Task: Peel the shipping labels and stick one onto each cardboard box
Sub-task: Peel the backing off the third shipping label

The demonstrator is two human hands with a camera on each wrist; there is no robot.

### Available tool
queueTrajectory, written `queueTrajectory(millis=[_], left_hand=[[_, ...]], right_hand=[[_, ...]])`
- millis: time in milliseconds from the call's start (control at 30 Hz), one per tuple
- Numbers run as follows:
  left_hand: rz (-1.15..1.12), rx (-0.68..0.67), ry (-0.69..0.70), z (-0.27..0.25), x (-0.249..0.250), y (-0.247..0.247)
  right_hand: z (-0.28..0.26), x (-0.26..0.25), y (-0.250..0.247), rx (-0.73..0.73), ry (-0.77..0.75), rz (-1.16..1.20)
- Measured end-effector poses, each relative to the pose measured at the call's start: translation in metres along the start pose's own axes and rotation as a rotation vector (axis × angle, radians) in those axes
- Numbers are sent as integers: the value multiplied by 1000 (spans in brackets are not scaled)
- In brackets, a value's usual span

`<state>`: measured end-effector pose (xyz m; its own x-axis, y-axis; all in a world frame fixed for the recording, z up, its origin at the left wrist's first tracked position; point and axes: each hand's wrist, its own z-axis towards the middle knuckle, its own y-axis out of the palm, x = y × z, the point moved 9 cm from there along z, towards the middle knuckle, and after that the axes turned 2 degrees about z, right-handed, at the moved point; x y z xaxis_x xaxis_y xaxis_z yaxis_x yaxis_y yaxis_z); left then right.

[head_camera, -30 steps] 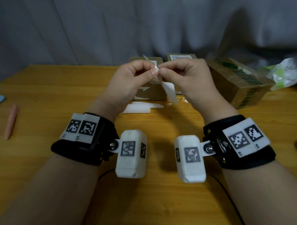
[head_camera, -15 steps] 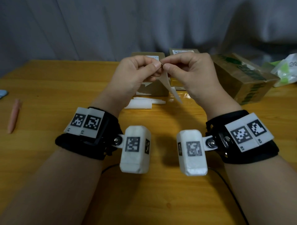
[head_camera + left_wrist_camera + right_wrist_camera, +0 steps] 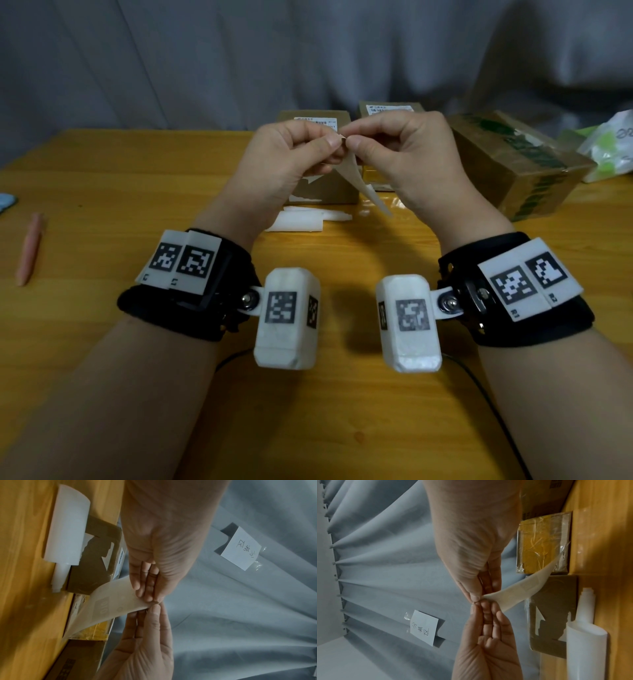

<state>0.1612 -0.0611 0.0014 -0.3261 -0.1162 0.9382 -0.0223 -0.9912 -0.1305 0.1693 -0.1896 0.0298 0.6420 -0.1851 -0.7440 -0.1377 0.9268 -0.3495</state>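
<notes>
Closest to the camera are the two forearms with the black wrist straps point(image 3: 191, 284) and white tag blocks, coming in from 7 and 5 o'clock over the wooden table point(image 3: 102, 205). Past them, the left hand point(image 3: 284, 161) and right hand point(image 3: 400, 154) meet up in the air around 12 o'clock, both pinching the same top corner of one label point(image 3: 356, 178), thumb against curled fingers on each side, so neither hand is free. The rest of the label hangs down loose and curved below the fingertips, not touching anything. Looks to me like they're picking the sticker apart from its backing at that corner, and I can't tell if it's actually started to split yet. Just beyond the hands a few white curled sheets point(image 3: 301, 219) lie on the table, probably spent backings but could be spare labels, can't say. Behind those sit two small boxes side by side, the left box point(image 3: 325, 150) and mid box point(image 3: 383, 109), each with a white label already showing on top. Off at 2 o'clock is the big box point(image 3: 513, 164) with green print, angled, no shipping label that I can see on it. So my read: two done, one box left, and this label is likely for that one. Pink pen point(image 3: 30, 250) way over at 9 o'clock, plastic bag point(image 3: 609, 144) at 3
</notes>
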Motion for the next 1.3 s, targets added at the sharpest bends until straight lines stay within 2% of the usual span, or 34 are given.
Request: queueTrajectory(millis=[533, 867, 1167, 1300], left_hand=[[24, 20, 11, -1, 3, 2], [122, 9, 36, -6, 15, 5], [237, 32, 60, -5, 17, 5], [236, 61, 22, -3, 10, 4]], right_hand=[[-1, 2, 2, -11, 32, 48], [-3, 6, 0, -8, 91, 67], [-2, 4, 2, 43, 95, -46], [-1, 8, 4, 83, 135, -114]])
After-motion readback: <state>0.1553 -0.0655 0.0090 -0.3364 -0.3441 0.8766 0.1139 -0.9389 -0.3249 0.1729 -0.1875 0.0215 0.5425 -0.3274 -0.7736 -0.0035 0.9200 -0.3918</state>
